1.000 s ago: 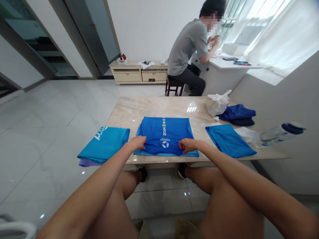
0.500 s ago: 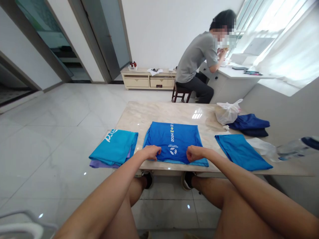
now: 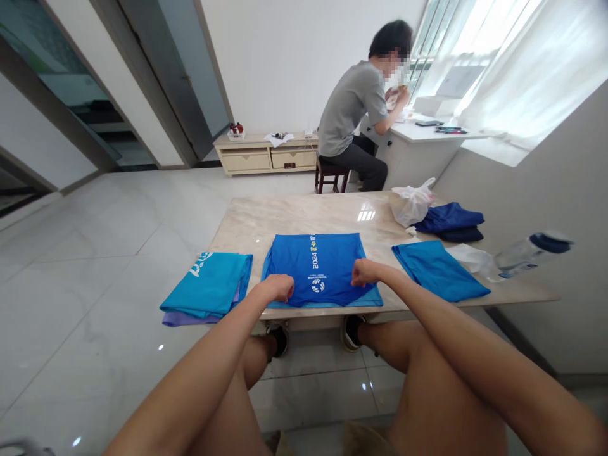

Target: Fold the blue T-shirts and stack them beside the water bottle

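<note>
the left hand (image 3: pixel 278 288) and right hand (image 3: pixel 365 272) rest curled on a blue t-shirt (image 3: pixel 316 269), mid-frame on a marble table (image 3: pixel 294 215); any grip is unclear. a tiled floor (image 3: pixel 95 304) spreads left; a person (image 3: pixel 349 107) sits at a desk (image 3: pixel 422 158), upper right.

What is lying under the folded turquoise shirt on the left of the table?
A lilac cloth shows beneath the folded turquoise shirt at its lower edge. The rest is covered, so I cannot tell what garment it is.
</note>
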